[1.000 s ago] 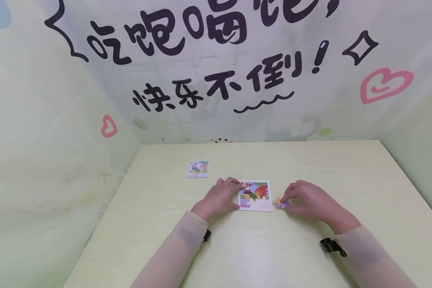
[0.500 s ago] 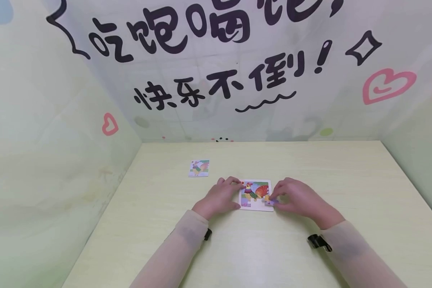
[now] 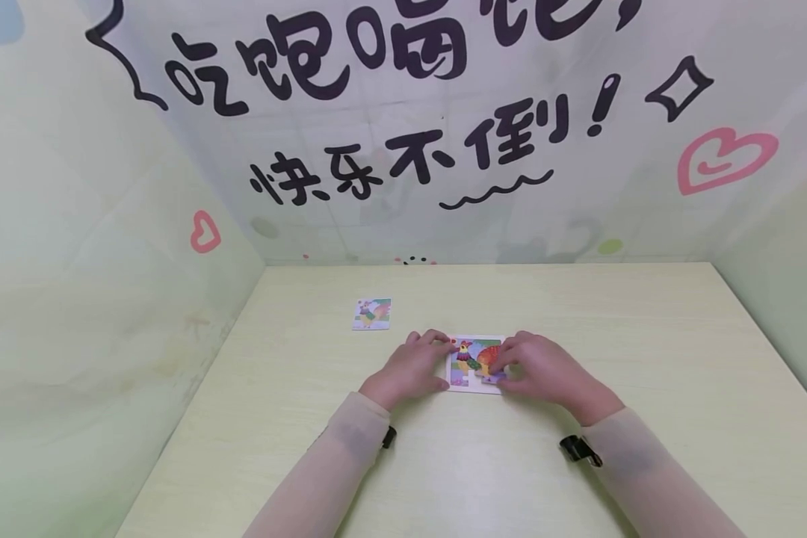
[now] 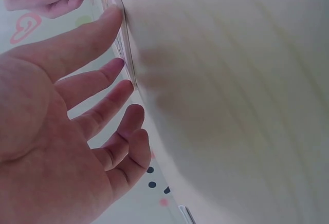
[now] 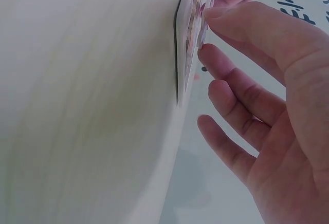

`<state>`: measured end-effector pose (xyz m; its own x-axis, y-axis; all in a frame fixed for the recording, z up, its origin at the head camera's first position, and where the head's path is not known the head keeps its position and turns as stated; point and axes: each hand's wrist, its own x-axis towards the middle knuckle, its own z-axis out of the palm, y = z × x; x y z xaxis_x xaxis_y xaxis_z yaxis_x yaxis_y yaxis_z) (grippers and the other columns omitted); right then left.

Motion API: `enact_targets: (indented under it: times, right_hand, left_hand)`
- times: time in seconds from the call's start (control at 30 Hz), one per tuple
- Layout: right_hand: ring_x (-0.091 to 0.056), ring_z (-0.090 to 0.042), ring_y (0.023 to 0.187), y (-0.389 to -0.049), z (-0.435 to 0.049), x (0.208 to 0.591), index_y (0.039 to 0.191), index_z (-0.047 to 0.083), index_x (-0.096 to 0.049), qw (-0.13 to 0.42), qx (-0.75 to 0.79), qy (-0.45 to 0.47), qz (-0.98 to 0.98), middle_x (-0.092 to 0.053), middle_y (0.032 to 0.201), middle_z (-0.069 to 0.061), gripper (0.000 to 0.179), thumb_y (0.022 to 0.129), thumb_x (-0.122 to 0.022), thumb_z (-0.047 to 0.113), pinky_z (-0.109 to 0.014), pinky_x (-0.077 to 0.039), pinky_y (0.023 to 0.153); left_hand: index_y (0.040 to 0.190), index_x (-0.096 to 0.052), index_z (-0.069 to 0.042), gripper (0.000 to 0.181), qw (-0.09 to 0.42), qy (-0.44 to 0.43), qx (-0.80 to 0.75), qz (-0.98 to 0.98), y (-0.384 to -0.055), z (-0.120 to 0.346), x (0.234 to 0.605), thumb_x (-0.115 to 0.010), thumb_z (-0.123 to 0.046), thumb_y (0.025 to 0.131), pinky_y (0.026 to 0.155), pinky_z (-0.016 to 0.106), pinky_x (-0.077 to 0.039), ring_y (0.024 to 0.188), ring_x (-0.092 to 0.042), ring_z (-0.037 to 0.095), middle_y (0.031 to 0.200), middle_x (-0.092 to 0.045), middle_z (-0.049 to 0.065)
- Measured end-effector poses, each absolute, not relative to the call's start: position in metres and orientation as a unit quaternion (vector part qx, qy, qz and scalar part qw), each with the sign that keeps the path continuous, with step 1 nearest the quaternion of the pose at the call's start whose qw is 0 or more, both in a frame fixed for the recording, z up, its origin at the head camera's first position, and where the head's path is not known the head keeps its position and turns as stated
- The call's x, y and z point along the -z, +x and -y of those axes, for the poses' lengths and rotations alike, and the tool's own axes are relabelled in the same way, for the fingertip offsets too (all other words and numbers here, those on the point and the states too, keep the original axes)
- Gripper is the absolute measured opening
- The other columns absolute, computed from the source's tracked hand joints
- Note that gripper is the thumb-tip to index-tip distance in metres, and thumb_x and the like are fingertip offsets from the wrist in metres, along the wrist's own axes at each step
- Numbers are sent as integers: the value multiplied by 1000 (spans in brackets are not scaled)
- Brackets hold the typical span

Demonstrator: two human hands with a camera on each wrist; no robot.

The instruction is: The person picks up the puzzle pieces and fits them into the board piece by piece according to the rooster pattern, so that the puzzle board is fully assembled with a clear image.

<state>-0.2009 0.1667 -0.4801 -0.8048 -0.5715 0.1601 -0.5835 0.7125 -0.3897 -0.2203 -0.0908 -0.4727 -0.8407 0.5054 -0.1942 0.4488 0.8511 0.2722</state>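
Note:
A white-framed jigsaw puzzle board [image 3: 474, 388] with a rooster picture lies between my hands. My left hand [image 3: 410, 370] steadies its left side, fingers at the upper corner and thumb at the lower one. In the left wrist view, the thumb [image 4: 105, 26] presses the board's edge, and the other fingers are spread and loosely bent. My right hand [image 3: 545, 371] pinches a jigsaw piece [image 3: 489, 378] between thumb and forefinger over the board's lower right. The right wrist view shows that piece [image 5: 203, 31] close over the board's face, the remaining fingers loosely bent. My right fingers cover the board's right edge.
A small card [image 3: 371, 314] with the same rooster picture lies farther back, left of the board. Both lie on a pale wooden table [image 3: 437, 463]. A printed cloth [image 3: 403, 232] with black writing hangs behind the table, with cloth at both sides too.
My right hand has moved left with the jigsaw piece, from beside the board to over its lower right. My left hand has stayed at the board's left side.

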Motion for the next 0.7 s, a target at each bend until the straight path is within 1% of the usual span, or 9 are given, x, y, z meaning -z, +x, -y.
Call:
enact_targets:
  times: [0.23,0.47,0.7]
  right_hand:
    - [-65,-16,95,-201,-161,481,90,22,-84,28,-208,326,922,-76,101,6,10,80,-87,22,-41,-58,88]
    - [-64,-15,95,-201,-153,479,89,24,-84,20,-199,327,924,-77,103,6,9,81,-87,22,-39,-57,87]
    - [-62,-14,91,-199,-150,478,88,25,-83,22,-183,338,923,-75,101,6,9,80,-87,21,-38,-56,85]
  left_hand:
    - [150,-56,-21,69,128,250,-103,-954,-220,90,472,-84,-32,88,102,42,-49,128,-47,26,156,-48,-1]
    - [150,-56,-21,68,131,250,-102,-954,-220,90,471,-83,-31,88,104,42,-48,130,-47,26,156,-48,-1]
    - [151,-55,-20,69,132,254,-96,-953,-221,90,471,-83,-32,89,104,41,-48,130,-47,26,156,-47,-1]
